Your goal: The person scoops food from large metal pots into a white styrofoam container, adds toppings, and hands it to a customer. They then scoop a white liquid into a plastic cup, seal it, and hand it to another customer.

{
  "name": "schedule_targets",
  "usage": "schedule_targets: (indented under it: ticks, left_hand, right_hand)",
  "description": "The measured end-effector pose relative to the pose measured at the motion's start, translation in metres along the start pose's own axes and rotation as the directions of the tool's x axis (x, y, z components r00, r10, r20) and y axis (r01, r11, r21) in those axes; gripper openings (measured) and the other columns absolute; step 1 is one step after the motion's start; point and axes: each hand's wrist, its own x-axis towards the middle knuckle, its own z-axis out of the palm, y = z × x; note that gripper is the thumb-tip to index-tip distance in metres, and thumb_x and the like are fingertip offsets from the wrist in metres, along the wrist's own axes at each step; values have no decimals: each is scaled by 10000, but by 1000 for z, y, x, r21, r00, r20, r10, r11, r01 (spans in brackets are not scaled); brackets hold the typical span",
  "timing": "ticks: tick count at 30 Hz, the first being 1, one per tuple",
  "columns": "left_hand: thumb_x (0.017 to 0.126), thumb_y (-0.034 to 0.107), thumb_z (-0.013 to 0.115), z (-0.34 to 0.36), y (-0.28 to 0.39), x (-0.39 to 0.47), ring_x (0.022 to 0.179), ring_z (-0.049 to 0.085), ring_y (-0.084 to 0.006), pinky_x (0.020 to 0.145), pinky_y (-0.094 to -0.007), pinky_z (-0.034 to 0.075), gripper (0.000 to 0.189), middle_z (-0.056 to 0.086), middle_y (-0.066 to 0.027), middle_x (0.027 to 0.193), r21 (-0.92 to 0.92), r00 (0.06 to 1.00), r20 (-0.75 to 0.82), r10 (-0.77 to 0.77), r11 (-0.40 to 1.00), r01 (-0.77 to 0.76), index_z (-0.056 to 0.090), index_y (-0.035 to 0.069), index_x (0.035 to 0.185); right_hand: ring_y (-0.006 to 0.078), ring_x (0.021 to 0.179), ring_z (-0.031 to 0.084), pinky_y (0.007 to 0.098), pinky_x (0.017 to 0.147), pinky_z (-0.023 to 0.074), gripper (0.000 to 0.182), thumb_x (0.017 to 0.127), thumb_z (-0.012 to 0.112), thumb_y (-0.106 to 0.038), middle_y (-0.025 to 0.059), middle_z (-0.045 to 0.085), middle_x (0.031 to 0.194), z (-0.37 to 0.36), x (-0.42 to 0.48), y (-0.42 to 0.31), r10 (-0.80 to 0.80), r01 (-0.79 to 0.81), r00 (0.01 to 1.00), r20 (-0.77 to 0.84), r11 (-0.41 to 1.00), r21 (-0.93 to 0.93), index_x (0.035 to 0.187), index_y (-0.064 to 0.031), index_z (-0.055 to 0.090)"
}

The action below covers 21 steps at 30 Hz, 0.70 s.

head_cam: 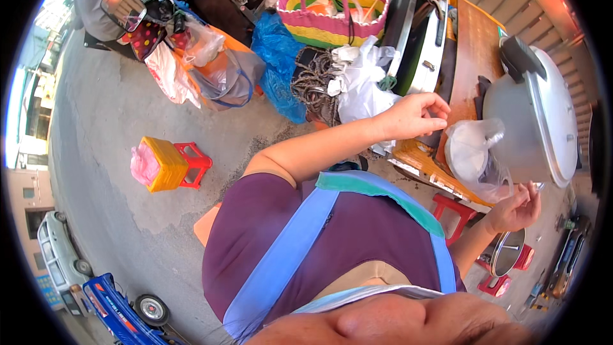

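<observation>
My left hand (417,114) reaches over the edge of the wooden tabletop (471,52), its fingers curled and the thumb apart, nothing visible in it. Just beyond its fingertips is a clear plastic bag (479,158) with a round white item (465,149) inside, perhaps a bowl. The film of the bag spreads down towards my right hand (516,208), whose fingers are bent near its edge. Whether they pinch the film is unclear. A large metal pot (515,120) with a black handle (519,60) stands right behind the bag.
A woven striped basket (330,9), white plastic bags (364,86) and a blue plastic bag (278,57) crowd the far side. A yellow bin (167,164) with a pink liner is by a red stool (195,165). Vehicles, including a blue one (119,314), stand at lower left.
</observation>
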Motion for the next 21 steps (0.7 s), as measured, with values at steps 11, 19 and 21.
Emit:
schedule_targets:
  ticks: [11, 19, 21]
  left_hand:
    - [682, 208, 813, -398, -12, -250, 1109, 479, -318, 950, -392, 425, 683, 428, -186, 1237, 517, 106, -834, 542, 698, 495, 453, 27, 1233]
    - [776, 212, 743, -590, -20, -337, 853, 594, -250, 775, -369, 499, 429, 618, -146, 955, 246, -91, -946, 311, 872, 422, 595, -28, 1100]
    - [844, 178, 688, -591, -34, -348, 674, 604, -166, 630, -302, 522, 277, 645, -81, 799, 35, 26, -999, 32, 992, 122, 643, -33, 1017]
  right_hand:
    - [153, 739, 587, 263, 677, 508, 357, 859, 548, 76, 101, 539, 974, 282, -144, -220, -76, -588, 434, 898, 731, 346, 1202, -3, 487]
    - [195, 719, 637, 318, 631, 514, 251, 830, 635, -38, 95, 579, 896, 451, -185, -387, -632, -476, 63, 772, 661, 580, 1076, -38, 585]
    - [215, 735, 641, 327, 640, 515, 235, 829, 633, -47, 99, 582, 900, 482, -199, -405, -657, -472, 72, 750, 640, 606, 1058, -34, 586]
